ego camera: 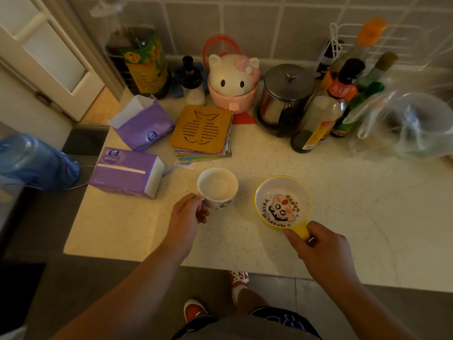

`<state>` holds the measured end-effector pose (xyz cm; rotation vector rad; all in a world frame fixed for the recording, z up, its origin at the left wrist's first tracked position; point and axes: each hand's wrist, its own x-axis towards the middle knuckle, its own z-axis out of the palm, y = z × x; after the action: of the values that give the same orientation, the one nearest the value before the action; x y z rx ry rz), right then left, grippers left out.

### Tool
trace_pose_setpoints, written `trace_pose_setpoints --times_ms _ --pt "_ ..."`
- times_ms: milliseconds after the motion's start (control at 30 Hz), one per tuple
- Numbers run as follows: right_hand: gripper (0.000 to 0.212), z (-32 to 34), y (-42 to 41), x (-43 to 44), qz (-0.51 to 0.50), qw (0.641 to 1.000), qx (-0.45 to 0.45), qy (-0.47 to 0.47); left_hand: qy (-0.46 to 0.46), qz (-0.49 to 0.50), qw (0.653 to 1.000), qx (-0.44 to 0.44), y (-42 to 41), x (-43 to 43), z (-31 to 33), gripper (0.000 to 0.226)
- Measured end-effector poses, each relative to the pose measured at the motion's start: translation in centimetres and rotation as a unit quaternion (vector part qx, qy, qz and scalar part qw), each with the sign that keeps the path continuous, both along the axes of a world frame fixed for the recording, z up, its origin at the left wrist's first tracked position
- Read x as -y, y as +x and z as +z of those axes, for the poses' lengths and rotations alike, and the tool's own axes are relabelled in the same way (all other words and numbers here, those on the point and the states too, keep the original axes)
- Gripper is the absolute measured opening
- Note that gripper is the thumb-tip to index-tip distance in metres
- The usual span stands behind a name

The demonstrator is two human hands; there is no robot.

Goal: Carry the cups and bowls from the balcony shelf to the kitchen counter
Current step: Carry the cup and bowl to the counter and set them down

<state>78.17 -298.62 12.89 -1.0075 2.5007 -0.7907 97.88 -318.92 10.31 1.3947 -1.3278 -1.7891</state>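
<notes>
A white cup (pixel 217 187) with small printed patterns is over the near part of the speckled kitchen counter (pixel 343 217). My left hand (pixel 186 218) grips its handle from the left. To its right is a yellow-rimmed bowl (pixel 283 202) with a cartoon face inside. My right hand (pixel 318 249) is closed on the bowl's yellow tab handle at its near edge. Both vessels look empty and upright; I cannot tell whether they touch the counter.
Two purple tissue packs (pixel 127 173) lie at the left. A wooden fish trivet (pixel 202 130) on a stack of mats, a cat-shaped pot (pixel 232 83), a steel canister (pixel 285 94), several bottles (pixel 318 123) and a plastic bag (pixel 404 126) line the back. A blue water jug (pixel 36 163) stands left of the counter.
</notes>
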Motion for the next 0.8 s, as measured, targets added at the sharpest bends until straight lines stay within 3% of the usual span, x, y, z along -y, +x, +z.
trace_pose_setpoints --times_ms 233,800 --pt "0.045 -0.5 0.3 0.5 -0.003 1.000 0.021 -0.001 -0.032 -0.046 0.995 0.078 0.1 0.4 0.7 0.024" --pt "0.048 -1.1 1.3 2.7 -0.019 1.000 0.020 0.009 -0.068 -0.040 0.987 0.140 0.8 1.8 -0.3 0.015"
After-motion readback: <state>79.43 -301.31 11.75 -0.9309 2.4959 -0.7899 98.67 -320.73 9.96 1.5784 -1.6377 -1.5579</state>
